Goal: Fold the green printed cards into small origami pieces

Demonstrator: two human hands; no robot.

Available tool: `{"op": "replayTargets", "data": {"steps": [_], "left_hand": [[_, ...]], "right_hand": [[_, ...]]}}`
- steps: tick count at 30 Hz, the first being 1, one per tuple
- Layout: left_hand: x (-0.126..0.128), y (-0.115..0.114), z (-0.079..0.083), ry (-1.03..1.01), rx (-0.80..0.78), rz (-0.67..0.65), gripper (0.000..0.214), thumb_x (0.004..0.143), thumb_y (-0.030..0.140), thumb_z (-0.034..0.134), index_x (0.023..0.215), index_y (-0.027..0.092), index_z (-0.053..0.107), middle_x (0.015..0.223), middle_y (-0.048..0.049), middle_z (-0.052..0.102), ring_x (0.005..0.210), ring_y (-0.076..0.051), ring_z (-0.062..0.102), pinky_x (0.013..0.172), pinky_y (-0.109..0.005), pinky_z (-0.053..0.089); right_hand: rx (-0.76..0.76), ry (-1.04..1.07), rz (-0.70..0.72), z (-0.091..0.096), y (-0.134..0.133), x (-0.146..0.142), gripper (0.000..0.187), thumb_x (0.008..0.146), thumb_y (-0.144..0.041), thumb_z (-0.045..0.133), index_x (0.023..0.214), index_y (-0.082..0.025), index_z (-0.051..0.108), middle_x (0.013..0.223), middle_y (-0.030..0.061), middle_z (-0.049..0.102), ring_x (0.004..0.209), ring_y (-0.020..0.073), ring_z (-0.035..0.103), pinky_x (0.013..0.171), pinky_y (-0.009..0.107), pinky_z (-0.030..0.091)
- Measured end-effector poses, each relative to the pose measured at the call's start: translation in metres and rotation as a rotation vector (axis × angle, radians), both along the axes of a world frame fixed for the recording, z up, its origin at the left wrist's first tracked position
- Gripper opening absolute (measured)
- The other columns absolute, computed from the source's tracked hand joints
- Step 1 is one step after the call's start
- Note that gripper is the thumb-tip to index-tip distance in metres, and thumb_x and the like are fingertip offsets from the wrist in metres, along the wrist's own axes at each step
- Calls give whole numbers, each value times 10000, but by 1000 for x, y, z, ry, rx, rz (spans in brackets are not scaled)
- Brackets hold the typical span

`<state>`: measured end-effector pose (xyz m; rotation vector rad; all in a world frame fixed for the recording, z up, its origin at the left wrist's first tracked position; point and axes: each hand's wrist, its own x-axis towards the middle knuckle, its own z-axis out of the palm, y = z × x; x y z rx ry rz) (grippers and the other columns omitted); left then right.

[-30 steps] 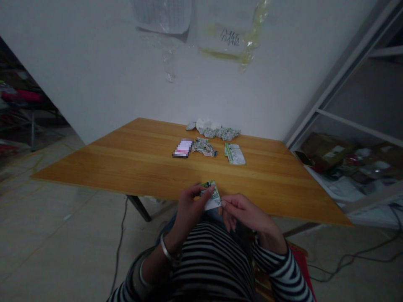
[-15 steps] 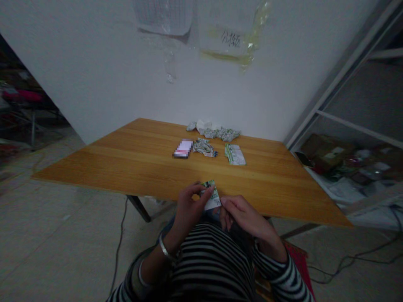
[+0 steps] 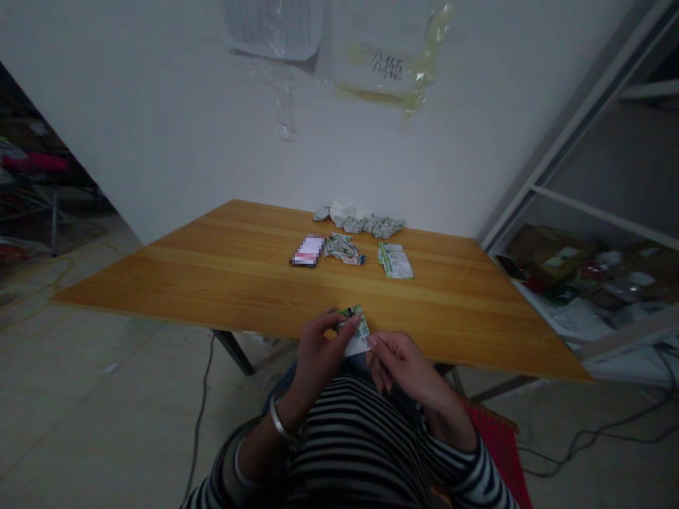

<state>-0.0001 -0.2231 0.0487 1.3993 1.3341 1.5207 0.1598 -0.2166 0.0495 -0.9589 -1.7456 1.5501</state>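
Just off the table's near edge, my left hand [image 3: 323, 348] pinches a small folded piece of printed paper [image 3: 358, 341], white with green print, between thumb and fingers. At the paper's lower right corner, my right hand [image 3: 404, 360] is closed, thumb and forefinger pressed on that corner. Beyond my hands lie a crumpled printed paper [image 3: 344, 249] and, to its right, a flat folded leaflet [image 3: 395, 261] with green print. Several more crumpled papers [image 3: 366, 220] rest along the wall at the back.
A phone [image 3: 308, 251] with a blurred screen lies left of the crumpled paper on the wooden table [image 3: 212, 261]. Sheets are taped to the wall [image 3: 185, 106] behind. At the right, a metal-framed shelf [image 3: 610, 233] holds boxes. A cable [image 3: 200, 410] runs along the floor.
My right hand has moved slightly left, and its fingertips now meet the paper's lower right corner. My left hand and the things on the table stay put.
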Motion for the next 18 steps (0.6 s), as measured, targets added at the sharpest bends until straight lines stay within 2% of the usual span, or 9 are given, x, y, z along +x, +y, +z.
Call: {"op": "replayTargets", "data": {"steps": [2, 5, 6, 9, 11, 14, 18], "left_hand": [[-1, 1, 0, -21, -1, -23, 266, 810, 333, 685, 625, 143, 668, 647, 6, 555, 635, -123, 520, 597, -227, 409], [-6, 2, 1, -104, -4, -103, 156, 788, 309, 720, 815, 158, 695, 792, -19, 659, 769, -153, 603, 697, -239, 469], [-9, 2, 2, -145, -20, -159, 203, 773, 298, 741, 921, 170, 691, 873, -32, 690, 824, -167, 627, 730, -250, 486], [-20, 2, 6, -260, -110, -394, 538, 714, 254, 801, 1211, 212, 597, 1083, -75, 713, 943, -212, 670, 791, -296, 526], [-25, 2, 9, -284, -183, -491, 653, 697, 244, 816, 1294, 211, 553, 1093, -94, 725, 931, -228, 693, 783, -313, 542], [-26, 4, 9, -281, -273, -470, 592, 719, 292, 801, 1261, 173, 594, 934, -86, 765, 817, -219, 716, 700, -293, 551], [-22, 6, 5, -238, -267, -352, 445, 732, 342, 783, 1124, 156, 685, 823, -60, 766, 735, -195, 706, 658, -278, 545]], "right_hand": [[29, -14, -18, 1, -2, 0, 476, 954, -558, 402, 714, -177, 555, 429, -56, 518, 333, 70, 418, 371, 175, 295], [86, -51, -20, 3, -3, 2, 468, 973, -524, 392, 698, -178, 545, 443, -57, 506, 363, 71, 429, 399, 175, 316], [103, -63, -8, 3, -3, 4, 469, 980, -513, 386, 690, -179, 541, 448, -55, 504, 375, 71, 433, 410, 175, 323], [131, -101, 52, 5, -3, 7, 478, 994, -492, 369, 679, -177, 541, 456, -53, 503, 394, 71, 438, 436, 177, 335], [157, -132, 87, 5, -3, 8, 480, 999, -479, 367, 670, -176, 542, 462, -53, 502, 405, 70, 442, 453, 177, 343], [194, -171, 97, 7, -4, 8, 477, 1007, -456, 361, 664, -177, 539, 473, -54, 497, 421, 70, 444, 470, 177, 348], [212, -187, 74, 7, -7, 5, 478, 1015, -436, 347, 659, -180, 538, 462, -55, 492, 423, 76, 441, 486, 183, 349]]}}
